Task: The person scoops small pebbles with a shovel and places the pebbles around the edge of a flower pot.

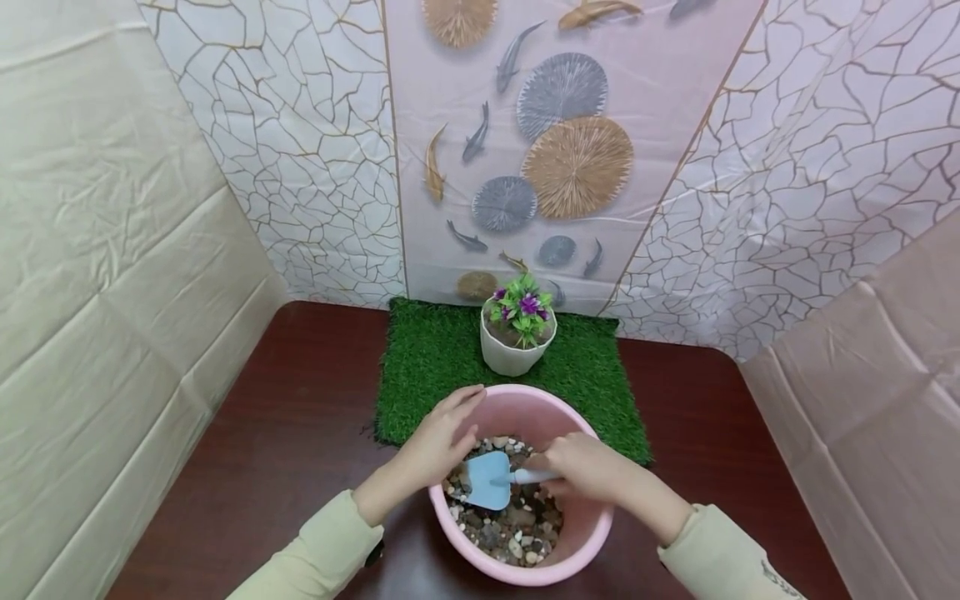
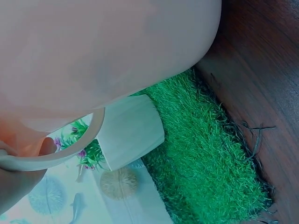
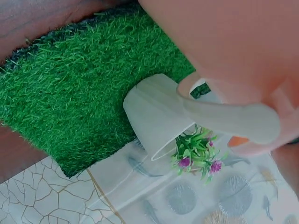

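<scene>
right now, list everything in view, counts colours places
table: one, maroon, centre
artificial turf: one, green, on table
flowerpot: one, white, on artificial turf
purple-flowered plant: one, green, in flowerpot
basin: one, pink, before flowerpot
pebbles: many, brown to white, in basin
garden trowel: one, blue and white, in basin
fish-print panel: one, pale pink, back
crackle panels: two, white, flanking it
side walls: two, beige, either side
dark item: one, black, left cuff
sleeves: two, cream, on arms
left hand: one, bare, at basin rim
right hand: one, bare, gripping trowel
</scene>
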`<state>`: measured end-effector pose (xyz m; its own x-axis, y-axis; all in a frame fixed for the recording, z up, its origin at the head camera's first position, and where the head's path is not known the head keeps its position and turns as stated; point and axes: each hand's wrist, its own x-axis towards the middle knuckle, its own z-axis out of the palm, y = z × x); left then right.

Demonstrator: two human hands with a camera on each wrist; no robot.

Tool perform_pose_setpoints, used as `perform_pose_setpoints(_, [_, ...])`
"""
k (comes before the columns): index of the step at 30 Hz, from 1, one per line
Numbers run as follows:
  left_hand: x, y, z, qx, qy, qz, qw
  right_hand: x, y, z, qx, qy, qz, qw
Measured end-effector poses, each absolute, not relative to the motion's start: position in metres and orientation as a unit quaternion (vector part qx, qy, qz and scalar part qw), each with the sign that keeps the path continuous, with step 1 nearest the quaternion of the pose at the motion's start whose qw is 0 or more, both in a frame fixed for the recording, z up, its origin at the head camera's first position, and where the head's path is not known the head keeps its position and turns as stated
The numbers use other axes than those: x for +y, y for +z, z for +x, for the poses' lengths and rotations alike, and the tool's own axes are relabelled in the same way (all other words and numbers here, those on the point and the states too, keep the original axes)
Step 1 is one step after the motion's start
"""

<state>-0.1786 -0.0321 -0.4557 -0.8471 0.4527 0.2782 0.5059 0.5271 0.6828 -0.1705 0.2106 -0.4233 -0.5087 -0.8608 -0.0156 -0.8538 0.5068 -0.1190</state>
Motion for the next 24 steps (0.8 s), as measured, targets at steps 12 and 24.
perform_pose_setpoints(12, [-0.034,-0.456,-0.178,-0.872,-0.405,-0.272,0.031,0.216,-0.409,-0.163,0.873,-0.062,-0.482,0.048])
perform_pose_setpoints(24, [-0.034,-0.458,-0.180,-0.868,-0.403,-0.285,0.050,0.229,-0.392,-0.155,0.889,-0.080,-0.444,0.074])
